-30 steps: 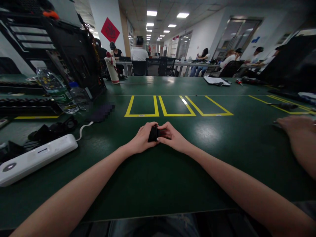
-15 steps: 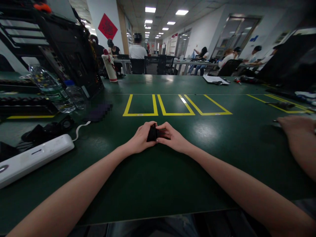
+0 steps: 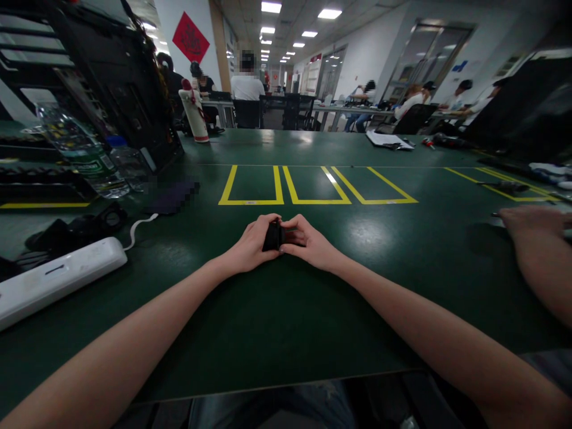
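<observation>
A small black box-shaped object [image 3: 271, 236] is held between my hands, low over the green table [image 3: 277, 333]. My left hand [image 3: 255, 241] wraps round its left side, thumb below and fingers on top. From the other side, my right hand [image 3: 310, 243] has its thumb and fingertips at the object's right edge, the fingers curved with a gap inside the palm. Fingers cover part of the object, and its exact kind cannot be made out.
Yellow tape outlines [image 3: 250, 202] mark the table beyond my hands. At left are a white power strip [image 3: 62, 271], water bottles [image 3: 96, 161] and a dark pouch-like item [image 3: 172, 198]. Another person's hand [image 3: 534, 220] rests at right. A clipboard [image 3: 388, 140] lies farther back.
The camera view has shifted slightly, so the whole scene sits a little higher and farther left. Both hands keep their hold on the black object, with the fingers hardly changed.
</observation>
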The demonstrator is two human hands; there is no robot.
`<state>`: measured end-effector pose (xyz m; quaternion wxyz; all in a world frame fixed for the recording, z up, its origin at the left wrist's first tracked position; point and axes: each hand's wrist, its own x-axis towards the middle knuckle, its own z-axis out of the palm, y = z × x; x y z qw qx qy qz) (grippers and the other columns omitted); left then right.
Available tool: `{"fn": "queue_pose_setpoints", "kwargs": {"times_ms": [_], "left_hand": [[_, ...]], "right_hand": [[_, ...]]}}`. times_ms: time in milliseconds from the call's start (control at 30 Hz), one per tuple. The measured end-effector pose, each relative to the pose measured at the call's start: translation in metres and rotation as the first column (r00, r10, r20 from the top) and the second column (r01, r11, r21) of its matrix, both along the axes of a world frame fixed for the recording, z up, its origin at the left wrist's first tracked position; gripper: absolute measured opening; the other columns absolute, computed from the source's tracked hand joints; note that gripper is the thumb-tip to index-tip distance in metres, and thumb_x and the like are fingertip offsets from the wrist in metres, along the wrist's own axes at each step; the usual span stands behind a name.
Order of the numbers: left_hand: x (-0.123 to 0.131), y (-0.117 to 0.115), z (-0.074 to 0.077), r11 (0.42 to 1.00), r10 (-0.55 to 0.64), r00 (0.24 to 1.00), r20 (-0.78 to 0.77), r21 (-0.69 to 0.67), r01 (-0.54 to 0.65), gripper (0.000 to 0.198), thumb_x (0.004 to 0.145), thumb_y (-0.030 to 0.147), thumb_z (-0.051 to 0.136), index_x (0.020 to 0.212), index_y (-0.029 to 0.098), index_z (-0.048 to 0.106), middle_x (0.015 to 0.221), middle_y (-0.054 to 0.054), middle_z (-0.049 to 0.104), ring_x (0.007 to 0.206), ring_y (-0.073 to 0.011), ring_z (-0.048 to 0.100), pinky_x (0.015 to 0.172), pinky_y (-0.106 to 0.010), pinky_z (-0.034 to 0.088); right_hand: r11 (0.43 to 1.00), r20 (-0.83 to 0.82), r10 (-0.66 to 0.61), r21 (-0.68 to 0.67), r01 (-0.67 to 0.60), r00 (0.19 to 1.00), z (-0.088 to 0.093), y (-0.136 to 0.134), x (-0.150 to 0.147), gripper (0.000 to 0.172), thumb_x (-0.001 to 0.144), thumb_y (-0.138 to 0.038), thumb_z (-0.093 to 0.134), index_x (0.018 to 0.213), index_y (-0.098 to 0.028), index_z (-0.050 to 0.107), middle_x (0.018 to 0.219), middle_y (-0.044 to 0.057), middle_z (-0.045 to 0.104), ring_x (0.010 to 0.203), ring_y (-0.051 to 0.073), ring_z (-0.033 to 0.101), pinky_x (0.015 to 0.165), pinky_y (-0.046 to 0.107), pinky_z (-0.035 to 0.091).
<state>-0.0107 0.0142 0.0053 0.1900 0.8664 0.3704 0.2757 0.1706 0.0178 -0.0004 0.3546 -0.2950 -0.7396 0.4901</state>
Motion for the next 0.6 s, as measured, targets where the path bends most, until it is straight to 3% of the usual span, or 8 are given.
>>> {"fn": "queue_pose_setpoints", "kwargs": {"times_ms": [200,400,600], "left_hand": [[0.0003,0.0014,-0.0029,0.999,0.002,1.000,0.015,0.032,-0.002,0.058,0.069,0.024,0.057,0.118,0.021,0.025,0.116,-0.008,0.039,0.107,-0.0244,0.041,0.092,-0.043,0.032],[-0.0001,-0.0015,0.0034,1.000,-0.006,1.000,-0.014,-0.015,0.006,0.057,0.072,0.024,0.055,0.120,0.020,0.024,0.116,-0.009,0.039,0.108,-0.0244,0.040,0.092,-0.044,0.032],[-0.0005,-0.0022,0.0041,0.999,0.013,1.000,-0.010,-0.030,-0.013,0.057,0.072,0.024,0.055,0.119,0.021,0.024,0.118,-0.010,0.038,0.110,-0.0259,0.039,0.091,-0.045,0.033]], "right_hand": [[0.997,0.000,-0.073,-0.005,0.073,0.997,-0.0034,0.0025,-0.0029,0.021,0.075,-0.027,0.052,0.093,-0.022,0.042,0.097,0.001,0.049,0.093,0.015,0.053,0.082,0.038,0.045],[0.998,0.014,-0.067,0.022,0.067,0.998,0.0000,0.0009,-0.0022,0.030,0.075,-0.024,0.053,0.103,-0.023,0.041,0.105,0.003,0.046,0.099,0.016,0.050,0.089,0.039,0.041],[1.000,-0.024,0.002,-0.023,-0.003,1.000,-0.0034,0.0003,-0.0013,0.032,0.072,-0.020,0.056,0.100,-0.024,0.041,0.105,0.002,0.046,0.100,0.015,0.051,0.089,0.038,0.042]]}}
